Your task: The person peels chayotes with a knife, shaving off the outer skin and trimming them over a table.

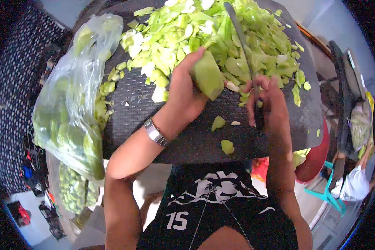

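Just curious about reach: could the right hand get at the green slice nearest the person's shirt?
Probably yes, for a touch: the green slice lies close by, with nothing visible between. But the right hand holds a knife, which would likely hinder picking up.

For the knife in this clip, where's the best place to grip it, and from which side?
By its dark handle, coming from the person's own side, as the right hand has it. The knife points its long blade away over the heap of cut green pieces, so the handle end lies nearest the body and seems the safer hold.
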Motion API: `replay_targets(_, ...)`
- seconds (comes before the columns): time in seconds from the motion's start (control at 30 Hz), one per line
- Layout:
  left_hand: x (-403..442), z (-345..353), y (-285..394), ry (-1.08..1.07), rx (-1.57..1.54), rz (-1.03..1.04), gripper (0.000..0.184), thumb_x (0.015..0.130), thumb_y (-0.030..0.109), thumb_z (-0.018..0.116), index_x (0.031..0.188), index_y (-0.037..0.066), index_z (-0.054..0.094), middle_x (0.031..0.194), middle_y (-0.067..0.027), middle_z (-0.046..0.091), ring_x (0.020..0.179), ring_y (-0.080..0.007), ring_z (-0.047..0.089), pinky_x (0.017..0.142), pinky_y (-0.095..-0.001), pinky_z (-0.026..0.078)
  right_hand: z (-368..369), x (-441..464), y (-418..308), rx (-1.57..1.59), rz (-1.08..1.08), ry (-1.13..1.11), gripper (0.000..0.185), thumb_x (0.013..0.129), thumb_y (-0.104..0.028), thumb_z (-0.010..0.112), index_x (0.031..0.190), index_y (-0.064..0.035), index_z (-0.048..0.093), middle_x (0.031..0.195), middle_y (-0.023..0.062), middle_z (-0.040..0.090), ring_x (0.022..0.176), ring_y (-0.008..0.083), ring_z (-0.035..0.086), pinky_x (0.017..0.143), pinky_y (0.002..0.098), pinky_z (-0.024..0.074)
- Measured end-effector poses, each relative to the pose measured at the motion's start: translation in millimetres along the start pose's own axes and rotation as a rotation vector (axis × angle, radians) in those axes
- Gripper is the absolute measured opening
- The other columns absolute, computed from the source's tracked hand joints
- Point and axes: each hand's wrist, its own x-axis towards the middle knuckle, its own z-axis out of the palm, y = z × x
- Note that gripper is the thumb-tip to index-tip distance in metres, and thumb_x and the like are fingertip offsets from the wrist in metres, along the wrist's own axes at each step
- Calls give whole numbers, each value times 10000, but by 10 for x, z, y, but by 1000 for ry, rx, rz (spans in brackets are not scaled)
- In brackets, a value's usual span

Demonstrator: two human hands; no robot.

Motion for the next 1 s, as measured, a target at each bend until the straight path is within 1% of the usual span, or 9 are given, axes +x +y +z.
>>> replay_targets(0.1, -155, -41, -108, 27, -51, 27, 431, 981, 428, 602, 1106, 16, 573, 919, -118, 664, 827, -276, 677, 790, -422, 580, -98, 15, 124, 60, 104, -130, 746, 1028, -707, 247, 1109, -33, 557, 637, 59, 540, 434, 145, 460, 410, 273, 371)
replay_targets(0.3, -287, 4, -260, 80, -68, 34, 337, 993, 362, 589, 1049, 30, 590, 895, -111, 651, 770, -258, 665, 689, -426, 583, -246, 29, 4, -200, 164, -232, 630, 1008, -670, 446, 966, -56, 583, 595, 36, 525, 433, 124, 467, 409, 270, 372)
replay_targets(0.4, -253, 1, -251, 2, 3, 10, 396, 971, 404, 597, 1046, 16, 616, 903, -119, 677, 766, -252, 674, 660, -392, 576, -337, 121, -62, -601, 3, -177, 687, 962, -667, 555, 830, -1, 661, 672, 98, 632, 586, 166, 594, 542, 343, 449)
replay_targets(0.5, -162, 21, -233, 13, 39, 16, 432, 956, 434, 609, 1060, 15, 614, 907, -122, 681, 745, -251, 676, 615, -378, 569, -420, 189, -52, -670, -17, -57, 721, 898, -696, 625, 860, 21, 696, 693, 123, 652, 651, 213, 627, 609, 394, 482)
replay_targets(0.6, -118, 101, -192, 48, 143, 82, 455, 943, 449, 615, 1075, 14, 618, 920, -128, 684, 757, -253, 683, 642, -386, 588, -405, 274, -28, -714, -93, -32, 612, 941, -634, 628, 743, -56, 592, 552, 8, 515, 443, 104, 517, 427, 281, 392)
replay_targets(0.7, -20, 44, -109, 27, 57, 44, 435, 948, 441, 602, 1050, 20, 628, 888, -121, 666, 731, -269, 667, 647, -405, 572, -309, 498, -40, -746, 33, -42, 650, 924, -626, 653, 688, -24, 582, 552, 3, 493, 500, 114, 525, 492, 293, 420)
replay_targets(0.9, 60, -336, -35, -70, -49, 106, 484, 926, 475, 595, 1142, 42, 579, 987, -141, 612, 791, -259, 606, 629, -357, 556, -145, 910, -86, -809, -90, 90, 596, 978, -491, 632, 683, 25, 582, 569, 0, 446, 603, 114, 460, 581, 344, 391)
replay_targets(0.93, 70, -378, -34, -111, -74, 98, 505, 905, 491, 608, 1148, 49, 572, 989, -136, 586, 796, -255, 588, 610, -361, 552, -198, 954, -39, -745, -149, 58, 518, 1006, -397, 617, 712, 28, 589, 575, -15, 453, 597, 108, 446, 562, 347, 374)
replay_targets(1.0, 66, -438, -2, -151, -153, 70, 447, 907, 453, 603, 1092, 48, 567, 953, -137, 604, 765, -261, 619, 594, -382, 555, -319, 948, 3, -754, -27, 52, 513, 999, -432, 607, 814, 44, 650, 706, 126, 591, 679, 231, 577, 657, 396, 447)
